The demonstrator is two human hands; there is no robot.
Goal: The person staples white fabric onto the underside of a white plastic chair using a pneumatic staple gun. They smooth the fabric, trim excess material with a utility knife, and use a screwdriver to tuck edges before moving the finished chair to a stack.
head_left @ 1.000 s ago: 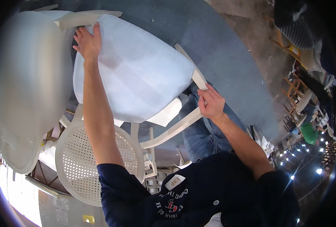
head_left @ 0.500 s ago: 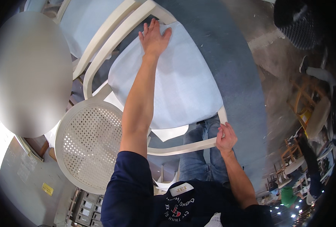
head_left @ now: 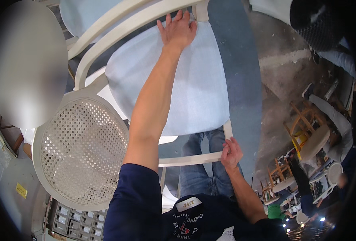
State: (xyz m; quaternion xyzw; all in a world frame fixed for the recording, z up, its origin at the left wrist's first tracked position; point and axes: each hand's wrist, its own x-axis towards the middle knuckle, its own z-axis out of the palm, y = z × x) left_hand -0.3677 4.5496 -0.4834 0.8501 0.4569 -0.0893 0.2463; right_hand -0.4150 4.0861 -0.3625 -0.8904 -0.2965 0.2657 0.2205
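Note:
In front of me is a cream-painted armchair with a pale blue padded seat (head_left: 202,88), curved wooden arms and a round perforated cane back (head_left: 81,150) on the left. My left hand (head_left: 179,30) lies with fingers spread on the far part of the seat, fingertips close to the far chair arm (head_left: 136,19). At the nearer front corner, my right hand (head_left: 231,154) has its fingers closed on the near chair arm (head_left: 194,160). That hand's grip is partly hidden by its own fingers. My left forearm crosses over the seat and covers part of it.
Another cream chair with a pale blue seat (head_left: 81,18) stands beyond this one. A blurred oval (head_left: 25,64) blocks the upper left. Wooden chairs (head_left: 306,124) and other people's legs (head_left: 330,116) are at the right. A grey rack of compartments (head_left: 75,221) stands lower left.
The chair has shifted left and slightly upward in the picture. My left hand has moved right and farther along the seat toward the far front corner. My right hand keeps its hold.

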